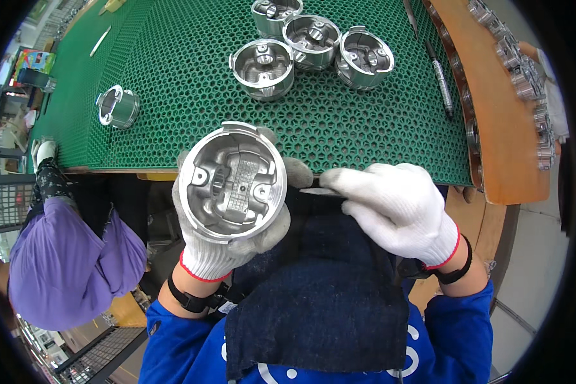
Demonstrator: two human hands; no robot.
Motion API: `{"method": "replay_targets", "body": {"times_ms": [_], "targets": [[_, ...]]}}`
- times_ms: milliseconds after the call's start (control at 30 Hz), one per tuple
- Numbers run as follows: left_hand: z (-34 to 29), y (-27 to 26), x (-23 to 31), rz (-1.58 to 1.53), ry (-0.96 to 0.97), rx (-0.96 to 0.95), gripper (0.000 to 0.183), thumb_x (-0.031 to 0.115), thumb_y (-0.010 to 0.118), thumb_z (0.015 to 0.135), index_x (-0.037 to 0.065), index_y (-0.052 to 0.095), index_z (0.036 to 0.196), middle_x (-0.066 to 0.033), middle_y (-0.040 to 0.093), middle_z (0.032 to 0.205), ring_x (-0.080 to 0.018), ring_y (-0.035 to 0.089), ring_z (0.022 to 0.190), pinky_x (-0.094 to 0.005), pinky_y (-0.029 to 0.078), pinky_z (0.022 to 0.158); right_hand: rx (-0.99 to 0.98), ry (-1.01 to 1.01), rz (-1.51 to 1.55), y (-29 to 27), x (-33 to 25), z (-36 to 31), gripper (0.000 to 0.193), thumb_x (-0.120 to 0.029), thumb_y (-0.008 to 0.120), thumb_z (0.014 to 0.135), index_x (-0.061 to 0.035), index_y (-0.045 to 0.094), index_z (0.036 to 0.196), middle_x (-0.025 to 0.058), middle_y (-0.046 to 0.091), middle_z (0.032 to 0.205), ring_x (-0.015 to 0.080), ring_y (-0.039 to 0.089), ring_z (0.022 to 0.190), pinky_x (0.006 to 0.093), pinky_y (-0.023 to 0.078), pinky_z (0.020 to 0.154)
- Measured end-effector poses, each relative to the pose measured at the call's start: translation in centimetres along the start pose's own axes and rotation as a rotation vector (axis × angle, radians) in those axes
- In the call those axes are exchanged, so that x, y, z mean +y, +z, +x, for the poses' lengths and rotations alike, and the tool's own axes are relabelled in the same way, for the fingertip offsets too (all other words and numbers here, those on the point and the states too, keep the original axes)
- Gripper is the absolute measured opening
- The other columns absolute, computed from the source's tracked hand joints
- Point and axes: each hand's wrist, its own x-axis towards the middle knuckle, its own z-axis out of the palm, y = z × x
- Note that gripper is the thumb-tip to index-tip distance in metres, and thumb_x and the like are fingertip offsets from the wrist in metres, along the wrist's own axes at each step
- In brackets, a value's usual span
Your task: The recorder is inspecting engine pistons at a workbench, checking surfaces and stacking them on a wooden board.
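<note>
A silvery metal piston (243, 182), hollow underside turned up, rests in my gloved left hand (274, 235). The fingers of that hand wrap round its side, and the fingertips show beyond its right rim. My right hand (400, 208), in a white knit glove with a red cuff, is closed in a pinch on a thin flat blade-like tool (318, 191). The blade points left toward the piston and stands apart from it. Most of the tool is hidden by the fingers, so its exact kind does not show.
Several pistons (262, 70) stand grouped on the green honeycomb mat (179, 83), and a single piston (119, 107) lies to the left. A black marker (440, 83) lies at the right. Beyond it, a brown board (509, 137) is lined with pistons. A co-worker in purple (70, 256) is at the left.
</note>
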Motion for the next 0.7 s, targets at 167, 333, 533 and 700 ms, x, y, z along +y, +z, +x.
{"method": "replay_targets", "body": {"times_ms": [167, 333, 533, 700], "targets": [[0.2, 0.8, -0.5, 0.029, 0.067, 0.099, 0.066, 0.034, 0.056, 0.092, -0.002, 0.030, 0.141, -0.0388, 0.046, 0.121, -0.0191, 0.058, 0.051, -0.0172, 0.045, 0.036, -0.092, 0.011, -0.069, 0.7, -0.7, 0.6, 0.029, -0.018, 0.065, 0.081, -0.0199, 0.063, 0.110, 0.0048, 0.055, 0.065, 0.0245, 0.060, 0.055, 0.0342, 0.050, 0.049], [0.0, 1.2, -0.7, 0.140, 0.076, 0.224, 0.071, 0.047, 0.049, 0.092, -0.002, 0.030, 0.141, -0.0389, 0.047, 0.119, -0.0217, 0.059, 0.052, -0.0215, 0.046, 0.035, -0.235, -0.003, 0.397, -1.6, -0.9, 0.3, 0.027, -0.018, 0.062, 0.084, -0.0182, 0.066, 0.110, 0.0072, 0.067, 0.084, 0.0258, 0.066, 0.070, 0.0334, 0.055, 0.063], [-0.9, 0.1, -1.0, 0.134, 0.126, 0.314, 0.090, 0.068, 0.036, 0.088, -0.007, 0.034, 0.137, -0.0358, 0.053, 0.117, -0.0383, 0.062, 0.102, -0.0371, 0.055, 0.087, -0.157, -0.048, -0.178, -2.9, -0.5, 1.9, 0.040, -0.001, 0.066, 0.072, -0.0093, 0.066, 0.111, 0.0073, 0.056, 0.062, 0.0239, 0.057, 0.053, 0.0342, 0.045, 0.048], [-0.2, 0.1, -1.0, 0.494, 0.134, 0.384, 0.085, 0.066, 0.040, 0.089, -0.003, 0.033, 0.138, -0.0374, 0.052, 0.115, -0.0355, 0.063, 0.100, -0.0389, 0.058, 0.080, -0.303, -0.012, 0.073, -1.0, -1.3, 0.0, 0.030, -0.021, 0.060, 0.086, -0.0233, 0.059, 0.116, 0.0057, 0.058, 0.065, 0.0245, 0.062, 0.057, 0.0350, 0.052, 0.051]]}}
